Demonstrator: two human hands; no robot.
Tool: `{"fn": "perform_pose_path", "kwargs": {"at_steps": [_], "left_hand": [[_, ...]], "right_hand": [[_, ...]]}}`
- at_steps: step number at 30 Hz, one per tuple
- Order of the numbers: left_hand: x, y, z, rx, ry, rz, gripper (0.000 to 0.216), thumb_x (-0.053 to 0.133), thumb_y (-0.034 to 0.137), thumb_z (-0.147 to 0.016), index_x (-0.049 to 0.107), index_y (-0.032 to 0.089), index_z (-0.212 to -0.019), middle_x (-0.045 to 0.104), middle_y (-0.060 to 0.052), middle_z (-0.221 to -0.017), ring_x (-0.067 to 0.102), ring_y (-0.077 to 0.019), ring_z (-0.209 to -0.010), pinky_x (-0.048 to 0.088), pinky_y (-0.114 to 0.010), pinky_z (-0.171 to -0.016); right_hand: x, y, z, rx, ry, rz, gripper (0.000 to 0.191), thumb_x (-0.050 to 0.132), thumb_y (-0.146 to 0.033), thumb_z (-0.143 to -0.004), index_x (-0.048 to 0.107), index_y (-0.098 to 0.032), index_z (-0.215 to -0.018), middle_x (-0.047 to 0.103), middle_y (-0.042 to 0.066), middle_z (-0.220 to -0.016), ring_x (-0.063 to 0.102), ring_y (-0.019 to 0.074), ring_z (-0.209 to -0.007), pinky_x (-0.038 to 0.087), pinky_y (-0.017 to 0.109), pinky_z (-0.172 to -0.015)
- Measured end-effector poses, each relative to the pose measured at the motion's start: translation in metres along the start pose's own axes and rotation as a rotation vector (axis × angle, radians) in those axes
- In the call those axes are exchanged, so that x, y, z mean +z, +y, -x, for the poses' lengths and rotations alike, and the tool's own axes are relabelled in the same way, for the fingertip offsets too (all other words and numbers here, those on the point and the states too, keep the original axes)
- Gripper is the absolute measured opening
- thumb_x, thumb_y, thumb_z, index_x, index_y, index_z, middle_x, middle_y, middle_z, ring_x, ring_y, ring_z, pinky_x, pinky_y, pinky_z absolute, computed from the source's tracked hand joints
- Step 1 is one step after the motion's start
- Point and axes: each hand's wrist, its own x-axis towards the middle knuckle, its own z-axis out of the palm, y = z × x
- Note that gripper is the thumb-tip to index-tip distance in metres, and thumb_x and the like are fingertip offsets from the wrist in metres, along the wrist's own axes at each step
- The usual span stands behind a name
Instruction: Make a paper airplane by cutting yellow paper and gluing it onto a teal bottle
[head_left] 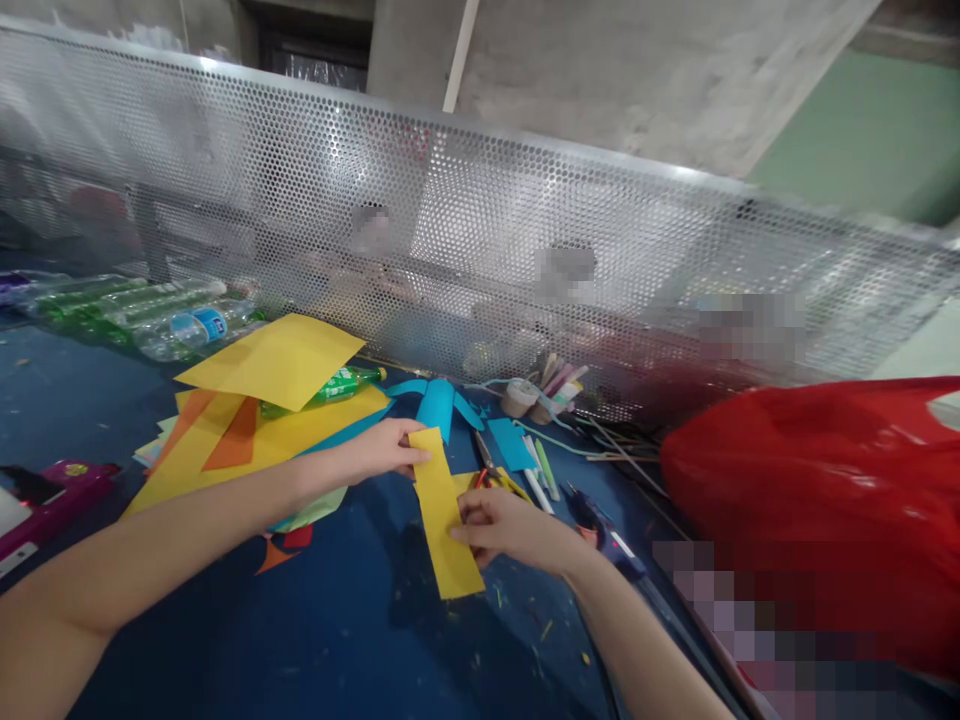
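Note:
A yellow paper strip [442, 520] is held above the blue table between my two hands. My left hand [391, 448] pinches its far end, and my right hand [499, 522] grips its right edge lower down. Just beyond my right hand lie scissors [487, 465] with red and yellow handles, partly hidden by the fingers. Another yellow paper piece [463, 484] shows behind the strip. Past my left hand stands a curled blue paper shape [436, 405]. A smaller blue paper piece [511, 444] rests to the right of the scissors.
Stacked yellow sheets [277, 362], orange pieces and a green bottle [346, 384] lie to the left. Several plastic bottles [180, 320] sit farther back. A glue gun [607, 532] is at right, near a red plastic bag [817, 500]. A perforated metal screen [480, 230] borders the table; people show behind it.

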Motion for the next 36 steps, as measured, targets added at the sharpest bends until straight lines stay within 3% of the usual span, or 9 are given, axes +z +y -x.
{"fn": "perform_pose_path", "kwargs": {"at_steps": [10,16,21,28,30,32,34,36], "left_hand": [[-0.004,-0.005,-0.003,0.058,0.100,0.062,0.019,0.067,0.031,-0.077,0.068,0.015,-0.087,0.070,-0.008,-0.087,0.064,-0.0180,-0.079,0.051,-0.030,-0.071],[-0.003,-0.005,0.002,0.042,0.113,-0.006,0.022,0.066,0.033,-0.076,0.069,0.014,-0.087,0.069,-0.007,-0.080,0.060,-0.0137,-0.061,0.047,-0.026,-0.057],[-0.005,-0.008,0.004,0.067,0.143,-0.009,0.020,0.066,0.032,-0.076,0.070,0.015,-0.085,0.069,-0.006,-0.079,0.057,-0.0126,-0.058,0.046,-0.026,-0.058],[-0.009,-0.009,0.009,0.006,0.113,0.024,0.022,0.068,0.034,-0.073,0.069,0.014,-0.084,0.068,-0.006,-0.075,0.057,-0.0120,-0.055,0.047,-0.026,-0.057],[-0.009,-0.010,0.012,-0.055,0.029,0.028,0.025,0.069,0.035,-0.073,0.069,0.014,-0.086,0.069,-0.007,-0.078,0.059,-0.0125,-0.058,0.047,-0.026,-0.058],[-0.006,-0.012,0.014,-0.136,-0.052,0.034,0.027,0.069,0.037,-0.073,0.069,0.014,-0.087,0.069,-0.008,-0.081,0.061,-0.0133,-0.061,0.048,-0.025,-0.059],[-0.001,-0.017,0.016,-0.183,-0.058,0.031,0.027,0.068,0.037,-0.074,0.068,0.013,-0.087,0.069,-0.008,-0.081,0.062,-0.0143,-0.063,0.048,-0.026,-0.059],[0.004,-0.024,0.015,-0.154,0.000,-0.042,0.026,0.064,0.036,-0.076,0.066,0.014,-0.089,0.068,-0.007,-0.079,0.062,-0.0158,-0.065,0.048,-0.027,-0.060]], "right_hand": [[-0.002,-0.002,0.005,0.010,-0.159,0.061,0.027,0.067,-0.038,-0.074,0.064,-0.014,-0.085,0.062,-0.004,-0.062,0.059,0.0086,-0.051,0.048,0.021,-0.056],[0.004,-0.009,0.010,0.001,-0.225,0.108,0.022,0.065,-0.037,-0.075,0.061,-0.015,-0.071,0.059,-0.005,-0.054,0.053,0.0071,-0.046,0.043,0.018,-0.051],[0.002,-0.011,0.014,0.055,-0.223,0.193,0.036,0.059,-0.044,-0.079,0.053,-0.017,-0.057,0.057,-0.005,-0.047,0.050,0.0065,-0.040,0.041,0.018,-0.046],[0.000,-0.017,0.022,0.044,-0.308,0.204,0.026,0.061,-0.040,-0.077,0.064,-0.016,-0.072,0.066,-0.001,-0.059,0.059,0.0097,-0.051,0.048,0.022,-0.055],[-0.006,-0.014,0.020,0.034,-0.180,0.283,0.025,0.057,-0.038,-0.081,0.066,-0.015,-0.077,0.067,0.001,-0.062,0.062,0.0118,-0.055,0.048,0.022,-0.055],[-0.017,-0.010,0.015,0.029,0.163,0.478,0.024,0.050,-0.033,-0.086,0.065,-0.015,-0.080,0.068,0.003,-0.065,0.064,0.0142,-0.059,0.046,0.022,-0.055],[-0.033,-0.003,0.013,0.103,0.613,0.807,0.019,0.050,-0.024,-0.085,0.067,-0.017,-0.087,0.071,0.005,-0.074,0.065,0.0165,-0.067,0.045,0.024,-0.060],[-0.052,0.003,0.014,0.190,0.801,0.902,0.025,0.046,-0.014,-0.084,0.066,-0.013,-0.099,0.071,0.012,-0.090,0.064,0.0224,-0.083,0.043,0.028,-0.069]]}}
